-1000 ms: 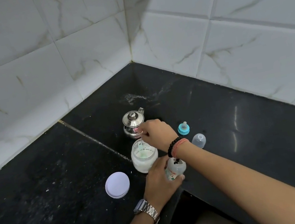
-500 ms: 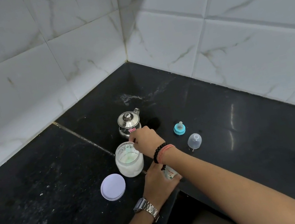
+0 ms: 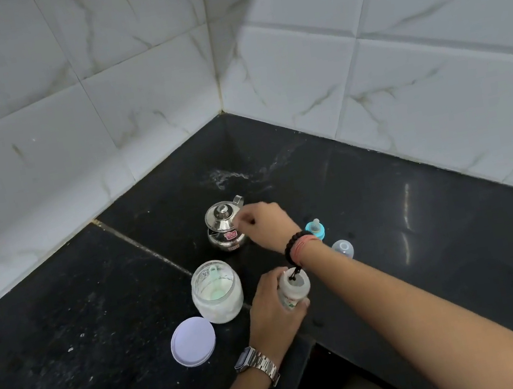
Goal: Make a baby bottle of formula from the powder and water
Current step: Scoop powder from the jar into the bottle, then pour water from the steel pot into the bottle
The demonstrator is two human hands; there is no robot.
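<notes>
1. Head view, the layout: the bottle (image 3: 294,290) stands upright and uncapped on the table (image 3: 69,347) near its front edge, so its mouth is free for filling. Its teal nipple ring (image 3: 316,229) and clear cap (image 3: 343,248) sit behind the right forearm, apart from the bottle, out of the way until closing.
2. The powder jar (image 3: 217,292) stands open just left of the bottle, a pale green scoop (image 3: 214,282) resting inside it on the powder. Its white lid (image 3: 193,341) lies flat on the table at the jar's near left, touching or nearly so.
3. The steel kettle (image 3: 225,226) stands behind the jar with its lid on; it is presumably the water source, so water looks like the step in hand.
4. Left hand (image 3: 270,311): it comes in from below, a metal watch (image 3: 256,365) on the wrist. The fingers are curled round the bottle's body, holding it steady against tipping during a pour.
5. Right hand (image 3: 262,224): the arm reaches diagonally across and above the bottle, beaded and thread bands at the wrist. The fingers are curled at the kettle's right side, where a handle would sit. The hand hides the contact, so I cannot tell whether they already grip anything.
6. Judgement: lifting the kettle across the open bottle calls for a firm hold, since the forearm passes close above the bottle's mouth.
</notes>
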